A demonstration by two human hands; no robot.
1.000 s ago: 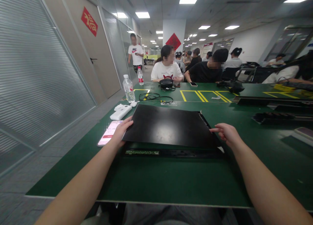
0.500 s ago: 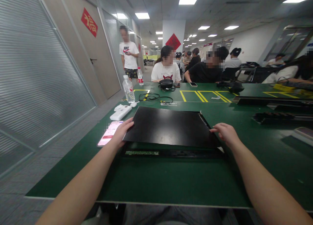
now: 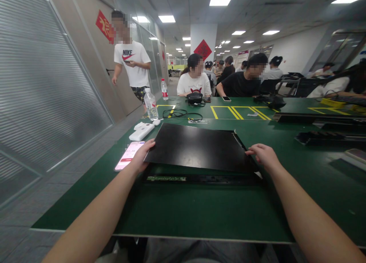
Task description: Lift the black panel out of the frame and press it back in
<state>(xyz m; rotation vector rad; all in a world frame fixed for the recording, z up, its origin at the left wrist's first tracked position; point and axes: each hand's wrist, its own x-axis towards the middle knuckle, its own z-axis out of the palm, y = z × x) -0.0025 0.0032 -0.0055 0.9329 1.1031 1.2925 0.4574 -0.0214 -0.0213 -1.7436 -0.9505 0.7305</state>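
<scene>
A flat, glossy black screen panel [image 3: 194, 146] is tilted, its left side raised above a black frame [image 3: 220, 179]. My left hand [image 3: 143, 153] grips the panel's left edge, thumb on top and the other fingers hidden beneath. At the right side, my right hand [image 3: 263, 155] is closed, with its fingertips pinching the edge where frame and panel meet. Along the frame's near side runs a narrow green circuit board [image 3: 166, 178]. How far the panel rests inside the frame on the right is hidden.
Left of the panel lie a lit phone [image 3: 129, 156] and a white box-shaped device [image 3: 141, 132]. Behind stand water bottles [image 3: 151, 106] and a black cable [image 3: 183, 114]. Long black strips [image 3: 328, 137] lie at right on the green table [image 3: 200, 217]. People sit across; one person [image 3: 133, 62] walks at left.
The panel's left edge has shifted very slightly with my left hand; my right hand keeps its place. The walking person has come nearer and to the left.
</scene>
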